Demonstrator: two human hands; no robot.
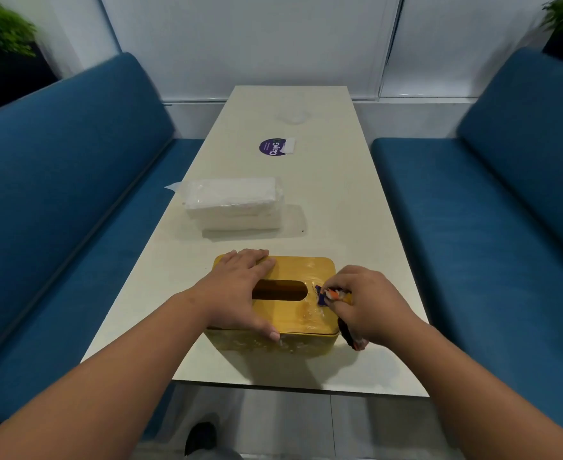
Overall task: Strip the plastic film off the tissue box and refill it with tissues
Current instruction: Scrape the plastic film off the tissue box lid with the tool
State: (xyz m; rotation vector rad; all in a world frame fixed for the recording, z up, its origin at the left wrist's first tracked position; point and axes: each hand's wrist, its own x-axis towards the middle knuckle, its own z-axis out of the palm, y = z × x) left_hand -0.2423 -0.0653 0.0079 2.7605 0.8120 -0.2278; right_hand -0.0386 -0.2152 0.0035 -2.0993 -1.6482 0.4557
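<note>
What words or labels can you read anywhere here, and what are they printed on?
"ClayG": white letters on the round purple sticker on the table; a white slip hides what follows.
Smaller line on the same sticker: too small to read.
Colourful object in the right hand: print too blurred to read.
Tissue box and tissue pack: no readable text.

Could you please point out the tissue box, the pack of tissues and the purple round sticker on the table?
tissue box [293,270]: head view, on the bare lid beyond the slot.
pack of tissues [233,194]: head view, on its top face.
purple round sticker [271,147]: head view, on its printed middle.
</note>
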